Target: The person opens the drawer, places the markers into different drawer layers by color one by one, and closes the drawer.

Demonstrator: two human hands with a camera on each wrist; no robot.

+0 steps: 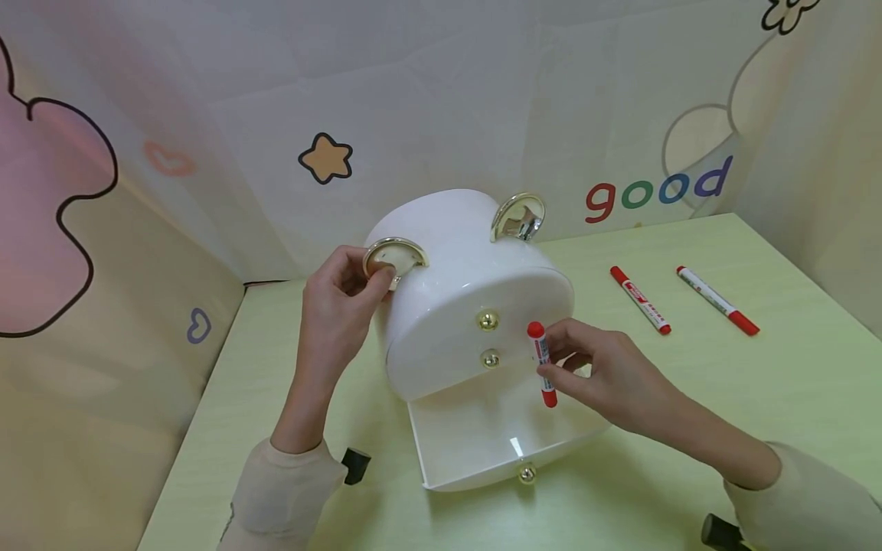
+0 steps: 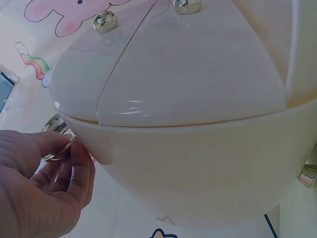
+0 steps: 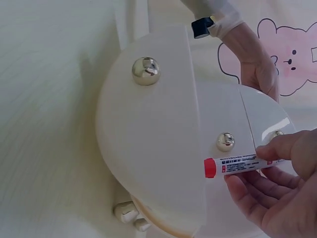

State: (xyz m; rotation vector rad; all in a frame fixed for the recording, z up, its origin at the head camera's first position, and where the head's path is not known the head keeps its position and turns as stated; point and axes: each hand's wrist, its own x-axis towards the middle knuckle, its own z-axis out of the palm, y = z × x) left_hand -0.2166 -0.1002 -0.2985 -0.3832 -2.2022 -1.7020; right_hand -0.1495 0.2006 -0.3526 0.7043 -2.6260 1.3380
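A white rounded storage box (image 1: 441,306) with gold ear-shaped trims and round gold knobs stands on the table. Its bottom drawer (image 1: 475,436) is pulled out, and the drawers above it are closed. My left hand (image 1: 341,302) pinches the left gold ear (image 1: 403,252) between thumb and fingers; the left wrist view shows the same grip. Above the drawer, my right hand (image 1: 599,371) holds a red-capped whiteboard marker (image 1: 542,356) between thumb and fingertips. In the right wrist view the marker (image 3: 237,164) lies across the front of the box, with printed text along its barrel.
Two more markers lie on the green table (image 1: 276,398) to the right: a red one (image 1: 641,300) and a white one with a red cap (image 1: 717,300). Behind the box hangs a backdrop (image 1: 441,115) printed with a star and the word "good".
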